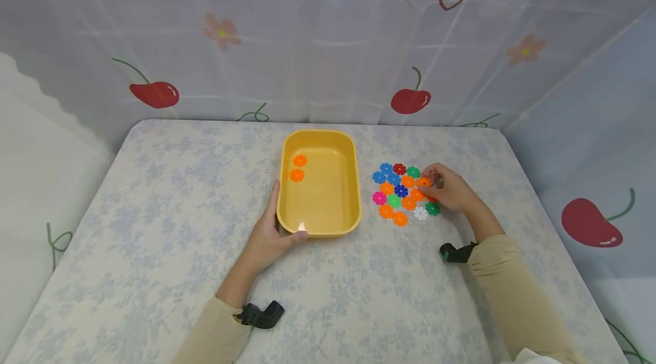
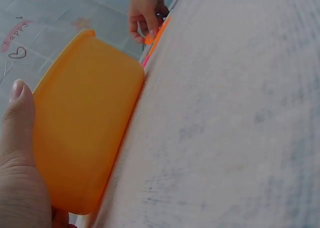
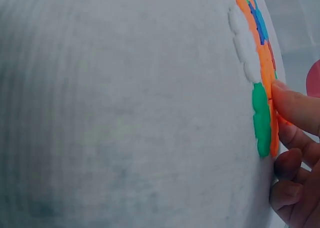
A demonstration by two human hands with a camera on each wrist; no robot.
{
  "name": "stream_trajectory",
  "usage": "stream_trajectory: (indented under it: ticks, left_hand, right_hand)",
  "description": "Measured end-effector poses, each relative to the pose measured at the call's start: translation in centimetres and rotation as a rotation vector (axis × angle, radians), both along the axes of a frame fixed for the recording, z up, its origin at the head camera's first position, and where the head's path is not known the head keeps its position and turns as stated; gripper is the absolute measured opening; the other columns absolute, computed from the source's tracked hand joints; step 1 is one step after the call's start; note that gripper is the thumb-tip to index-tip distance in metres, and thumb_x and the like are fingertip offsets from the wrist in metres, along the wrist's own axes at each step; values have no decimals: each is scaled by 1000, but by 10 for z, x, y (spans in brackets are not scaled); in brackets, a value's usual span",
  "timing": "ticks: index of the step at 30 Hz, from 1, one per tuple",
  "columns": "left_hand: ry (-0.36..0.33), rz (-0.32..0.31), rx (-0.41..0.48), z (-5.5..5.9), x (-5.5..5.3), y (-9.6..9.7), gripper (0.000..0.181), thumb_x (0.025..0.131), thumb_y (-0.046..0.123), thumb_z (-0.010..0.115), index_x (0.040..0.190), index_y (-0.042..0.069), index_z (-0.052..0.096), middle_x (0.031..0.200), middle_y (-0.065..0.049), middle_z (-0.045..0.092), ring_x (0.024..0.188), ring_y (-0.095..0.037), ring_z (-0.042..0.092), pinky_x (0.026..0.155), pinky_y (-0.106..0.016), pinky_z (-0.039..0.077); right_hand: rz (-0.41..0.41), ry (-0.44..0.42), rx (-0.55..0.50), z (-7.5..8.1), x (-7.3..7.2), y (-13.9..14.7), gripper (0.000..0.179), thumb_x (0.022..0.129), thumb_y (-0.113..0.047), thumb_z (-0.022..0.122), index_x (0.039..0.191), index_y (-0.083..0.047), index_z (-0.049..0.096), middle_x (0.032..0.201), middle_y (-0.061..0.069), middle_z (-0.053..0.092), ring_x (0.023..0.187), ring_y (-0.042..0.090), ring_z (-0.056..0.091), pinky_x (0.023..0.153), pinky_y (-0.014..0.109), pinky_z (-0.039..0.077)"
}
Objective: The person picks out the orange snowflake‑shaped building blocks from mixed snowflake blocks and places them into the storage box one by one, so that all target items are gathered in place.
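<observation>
A yellow plastic tub point(image 1: 320, 227) stands on the table with two orange flower-shaped discs point(image 1: 297, 175) lying inside on its left. My left hand point(image 1: 269, 241) grips the tub's near left corner, thumb along the front wall and fingers against the left side. To the right lies a loose group of notched flower discs, among them a white disc point(image 1: 420, 213), a pink disc point(image 1: 379, 198) and a dark blue disc point(image 1: 401, 191). At this group's right side my right hand point(image 1: 451, 187) pinches an orange flower disc point(image 1: 424, 181) between thumb and fingertips, close over the other discs.
A pale table point(image 1: 179, 227) with a blue floral pattern bears everything. Behind it hangs a curtain point(image 1: 307, 56) printed with cherries, hearts and flowers. Black wrist mounts point(image 1: 262, 315) sit at both sleeve cuffs.
</observation>
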State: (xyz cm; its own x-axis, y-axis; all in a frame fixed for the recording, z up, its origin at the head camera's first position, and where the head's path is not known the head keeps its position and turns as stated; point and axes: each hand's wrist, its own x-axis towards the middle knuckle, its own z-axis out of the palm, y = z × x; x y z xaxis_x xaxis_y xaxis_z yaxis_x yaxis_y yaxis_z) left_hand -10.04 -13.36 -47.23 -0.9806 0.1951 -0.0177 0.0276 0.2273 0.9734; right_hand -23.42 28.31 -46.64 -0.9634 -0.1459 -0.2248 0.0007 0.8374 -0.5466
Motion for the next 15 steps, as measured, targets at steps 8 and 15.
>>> stream_trajectory:
  ticks: [8, 15]
  left_hand:
    - [6, -1, 2, 2, 1, 1, 119, 82, 27, 83, 159, 35, -7, 168, 0, 2, 154, -24, 15, 123, -45, 20]
    - [6, -2, 12, 2, 1, 1, 119, 82, 25, 83, 159, 33, -7, 169, -3, 2, 154, -25, 15, 123, -44, 20]
  right_hand:
    - [-44, 16, 28, 1, 1, 4, 41, 93, -35, 71, 124, -9, 64, 101, 12, 61, 86, 27, 53, 69, 31, 46]
    - [-149, -16, -74, 7, 5, 4, 56, 88, -47, 73, 133, -14, 63, 120, 15, 61, 105, 29, 53, 73, 26, 49]
